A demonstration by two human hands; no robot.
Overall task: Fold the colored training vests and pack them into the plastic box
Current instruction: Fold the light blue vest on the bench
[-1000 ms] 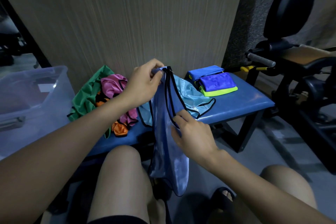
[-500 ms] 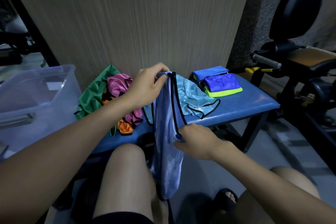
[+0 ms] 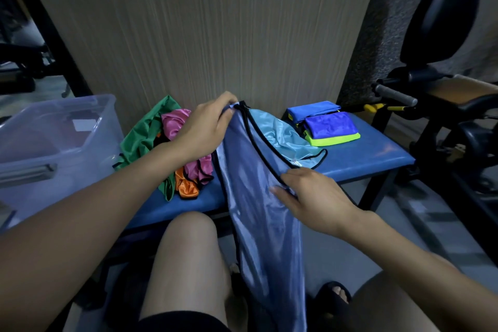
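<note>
A light blue vest (image 3: 258, 205) with black trim hangs from the blue bench (image 3: 358, 159) down between my knees. My left hand (image 3: 204, 129) pinches its top end by the shoulder straps. Lower down, my right hand (image 3: 312, 197) lies on the vest's right edge, fingers over the black trim; whether it grips is unclear. A heap of unfolded vests, green (image 3: 142, 135), pink (image 3: 175, 124) and orange (image 3: 187, 188), lies on the bench to the left. Folded blue vests (image 3: 326, 124) are stacked at the bench's far right. The clear plastic box (image 3: 54, 137) stands at the left.
A cardboard sheet (image 3: 215, 35) stands upright behind the bench. Black gym equipment (image 3: 444, 105) fills the right side. My bare knees and a sandalled foot are below the bench edge, over a grey floor.
My right hand has slid down and to the right along the vest's black trim, spreading the fabric wider. My left hand keeps its hold on the top.
</note>
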